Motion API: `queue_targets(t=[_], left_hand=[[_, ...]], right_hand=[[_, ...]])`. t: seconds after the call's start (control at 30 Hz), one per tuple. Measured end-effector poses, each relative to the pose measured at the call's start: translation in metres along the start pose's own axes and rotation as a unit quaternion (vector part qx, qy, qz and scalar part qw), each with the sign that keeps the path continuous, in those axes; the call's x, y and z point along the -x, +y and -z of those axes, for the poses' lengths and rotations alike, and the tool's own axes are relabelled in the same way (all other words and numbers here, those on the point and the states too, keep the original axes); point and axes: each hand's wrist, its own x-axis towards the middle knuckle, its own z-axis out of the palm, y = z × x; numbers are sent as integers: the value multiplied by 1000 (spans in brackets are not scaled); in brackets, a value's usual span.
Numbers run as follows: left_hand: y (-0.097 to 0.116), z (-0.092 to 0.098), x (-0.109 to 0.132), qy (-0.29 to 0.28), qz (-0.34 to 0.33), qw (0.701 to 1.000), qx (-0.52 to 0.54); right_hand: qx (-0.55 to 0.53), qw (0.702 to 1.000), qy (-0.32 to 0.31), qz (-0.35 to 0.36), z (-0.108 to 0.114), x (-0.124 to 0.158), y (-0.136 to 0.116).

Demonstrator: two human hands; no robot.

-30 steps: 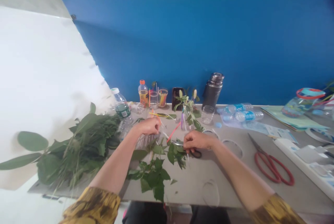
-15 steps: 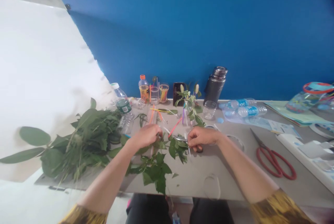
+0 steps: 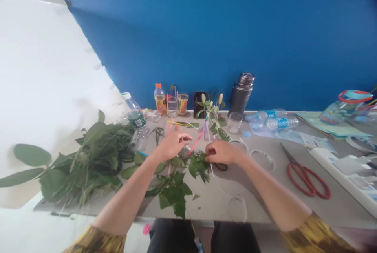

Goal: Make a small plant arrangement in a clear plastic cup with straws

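My left hand (image 3: 172,145) hovers over the middle of the table, empty, with fingers stretched to the right and the thumb apart. Below it lie cut green sprigs (image 3: 176,190). My right hand (image 3: 222,153) has its fingers curled at the edge of a leafy sprig (image 3: 198,166) and seems to pinch it; the fingertips are partly hidden. Small scissors lie under that hand, their dark handle (image 3: 220,167) showing. A pink-red straw (image 3: 196,143) slants between the hands. Behind them, leafy stems (image 3: 216,121) stand in a small clear container with a purple straw.
A large pile of leaves (image 3: 88,158) covers the left side, beside a clear bottle (image 3: 135,115). A dark thermos (image 3: 241,94), a clear cup (image 3: 235,122) and an orange-capped bottle (image 3: 160,99) stand behind. Red-handled shears (image 3: 308,178) and a white power strip (image 3: 344,174) lie right.
My right hand has let go of the small scissors and moved left onto the leaves. My left hand has come up off the stems, and its fingers have spread.
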Motion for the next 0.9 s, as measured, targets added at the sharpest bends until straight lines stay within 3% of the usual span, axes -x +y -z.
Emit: queue_targets(t=[0.1,0.23,0.37,0.53,0.6,0.67,0.77,0.83,0.9], left_hand=[[11,4,-3,-58,-23,996,65],[18,1,-10,-156,23,964,216],[23,-9,-16,-205,49,892,400],[24,-16,-14,-234,78,821,515],[21,-12,-14,-194,85,805,555],[18,-4,-17,-94,80,782,611],[16,12,-28,58,75,743,663],[15,19,-39,106,76,737,663],[16,23,-50,144,64,745,648]], right_hand=[[-243,969,8,45,10,3,12],[-500,863,28,74,5,-2,28],[-604,794,24,68,-2,-8,35],[-640,766,43,47,-5,-12,38],[-647,760,35,60,-8,-13,40],[-638,766,15,75,-9,-14,43],[-595,797,-34,100,-6,-11,52],[-549,824,-69,119,1,-8,59],[-505,853,-51,118,9,-5,64]])
